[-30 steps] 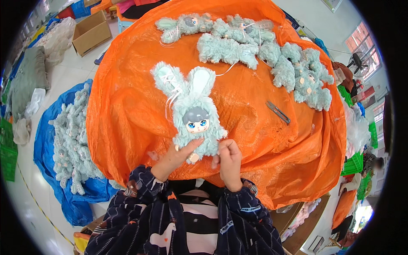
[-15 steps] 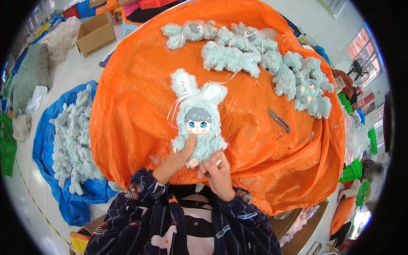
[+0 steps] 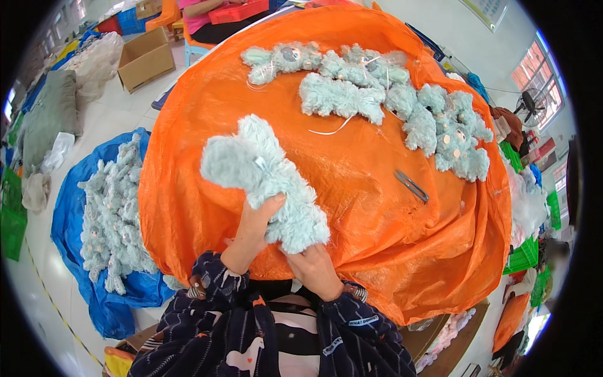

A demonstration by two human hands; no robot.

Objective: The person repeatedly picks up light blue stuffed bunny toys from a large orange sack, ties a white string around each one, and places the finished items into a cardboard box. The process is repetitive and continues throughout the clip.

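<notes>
A pale blue-green plush rabbit doll (image 3: 286,195) is held tilted over the orange sheet, its furry back showing and its ears pointing to the upper left. My left hand (image 3: 252,229) wraps round its side, thumb lying on the fur. At the lower end, my right hand (image 3: 315,269) grips the doll's bottom, with its fingertips hidden beneath the fur. The doll's face is turned out of sight. Some way to the right lie small dark thread snips (image 3: 411,186), touched by neither hand.
Several similar plush dolls (image 3: 342,94) lie along the far and right part of the orange sheet (image 3: 370,245). At left, a blue sheet (image 3: 69,207) holds a heap of more dolls (image 3: 113,220). A cardboard box (image 3: 146,60) stands on the floor, and another person (image 3: 207,25) sits at the far side.
The doll has been turned from face up to back up and tilted toward the left. My right hand has shifted under its lower end. A person's arm has come into view at the far side.
</notes>
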